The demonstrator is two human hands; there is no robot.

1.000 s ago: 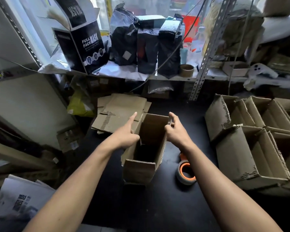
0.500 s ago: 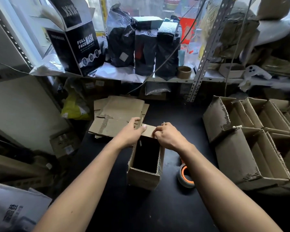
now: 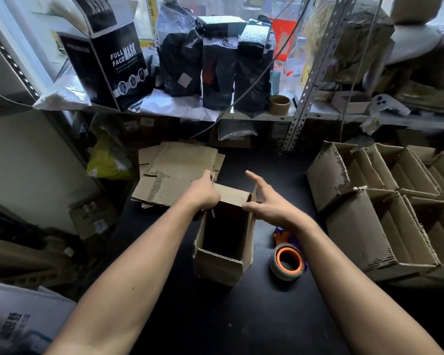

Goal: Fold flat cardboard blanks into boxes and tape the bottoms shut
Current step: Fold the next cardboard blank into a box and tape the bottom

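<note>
A small brown cardboard box (image 3: 219, 267) stands upright on the black table (image 3: 241, 324), its top open and its inside dark. The far flap (image 3: 231, 194) is folded inward over the opening. My left hand (image 3: 203, 194) grips the box's far left corner, fingers curled over the left flap. My right hand (image 3: 265, 201) sits at the far right wall with fingers spread and straight, thumb near the edge. A tape roll with an orange core (image 3: 287, 261) lies just right of the box. Flat blanks (image 3: 174, 172) are stacked behind my left hand.
Several folded boxes (image 3: 385, 226) crowd the right side of the table. A shelf (image 3: 241, 114) behind carries black bags, a "FULL FACE MASK" carton (image 3: 113, 65) and a brown tape core (image 3: 280, 105). Papers and cardboard clutter the left.
Both hands pressed the far flap down together half a second ago. Now they have parted to the box's sides, the right hand opening its fingers.
</note>
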